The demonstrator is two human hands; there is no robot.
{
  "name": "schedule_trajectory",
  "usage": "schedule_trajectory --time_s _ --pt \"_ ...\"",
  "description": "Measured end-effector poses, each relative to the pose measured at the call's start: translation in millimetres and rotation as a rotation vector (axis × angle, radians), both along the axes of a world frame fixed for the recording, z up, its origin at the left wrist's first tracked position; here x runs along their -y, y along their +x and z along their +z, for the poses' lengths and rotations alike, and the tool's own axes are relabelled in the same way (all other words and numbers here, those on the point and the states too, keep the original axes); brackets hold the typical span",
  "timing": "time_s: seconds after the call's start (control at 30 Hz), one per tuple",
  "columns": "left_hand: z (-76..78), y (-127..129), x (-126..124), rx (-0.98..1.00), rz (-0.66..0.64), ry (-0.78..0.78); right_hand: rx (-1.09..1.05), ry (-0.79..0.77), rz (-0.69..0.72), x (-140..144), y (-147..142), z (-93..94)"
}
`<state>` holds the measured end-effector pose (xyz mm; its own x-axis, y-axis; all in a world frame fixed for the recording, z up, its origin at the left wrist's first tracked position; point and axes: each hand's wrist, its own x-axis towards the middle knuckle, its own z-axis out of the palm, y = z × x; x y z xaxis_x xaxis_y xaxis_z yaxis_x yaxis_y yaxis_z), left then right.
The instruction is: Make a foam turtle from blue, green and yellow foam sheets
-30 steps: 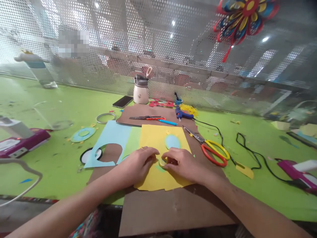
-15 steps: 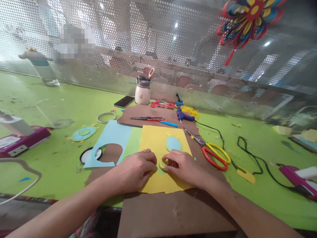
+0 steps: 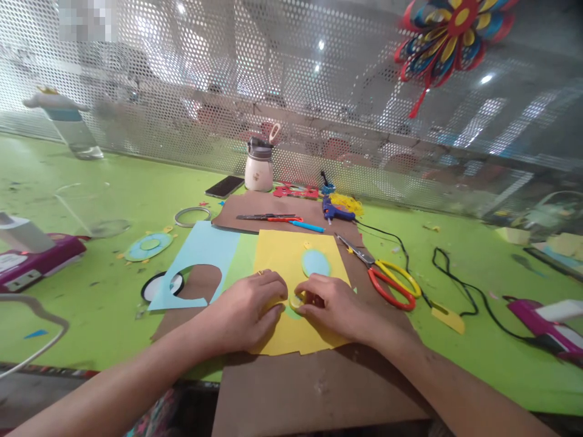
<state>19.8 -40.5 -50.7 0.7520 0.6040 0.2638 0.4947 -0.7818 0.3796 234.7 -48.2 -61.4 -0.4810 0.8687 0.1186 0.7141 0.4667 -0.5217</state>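
Observation:
My right hand (image 3: 330, 302) pinches a small yellow round piece (image 3: 297, 301) between thumb and fingers, low over a yellow paper sheet (image 3: 277, 255). A bit of light green shows beneath that piece. My left hand (image 3: 255, 306) rests on the left part of the same sheet, its fingers curled with the tips close together; whatever they hold, if anything, is hidden. Just beyond my right hand lies a light blue oval (image 3: 316, 263) with small yellow bits at its top. Left of the yellow sheet are a green sheet (image 3: 241, 264) and a light blue sheet (image 3: 214, 243) with a round cut-out.
Brown cardboard (image 3: 319, 388) lies under the papers. Large red-and-yellow-handled scissors (image 3: 387, 279) rest at the right, a blue glue gun (image 3: 337, 209) behind. Farther back are smaller scissors (image 3: 273, 218), a phone (image 3: 224, 186) and a white bottle (image 3: 259, 170). Power strips (image 3: 40, 261) sit at the sides.
The view has shifted slightly, so everything sits a little farther left. Both hands keep nearly the same pose over the yellow sheet.

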Motion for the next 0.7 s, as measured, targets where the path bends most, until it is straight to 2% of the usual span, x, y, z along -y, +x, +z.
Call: schedule_trajectory --time_s 0.17,0.5,0.63,0.7 --pt "-1.1 4 5 -0.124 -0.06 0.057 -0.012 -0.02 -0.005 0 0 -0.6" --pt "-0.9 8 5 -0.306 -0.048 0.191 -0.103 -0.082 -0.032 -5 3 -3.8" --pt "2.3 8 5 -0.353 -0.038 0.185 -0.309 -0.278 -0.068 -9 12 0.8" --pt "3.4 8 5 -0.369 -0.032 0.185 -0.435 -0.316 -0.127 -10 19 8.1"
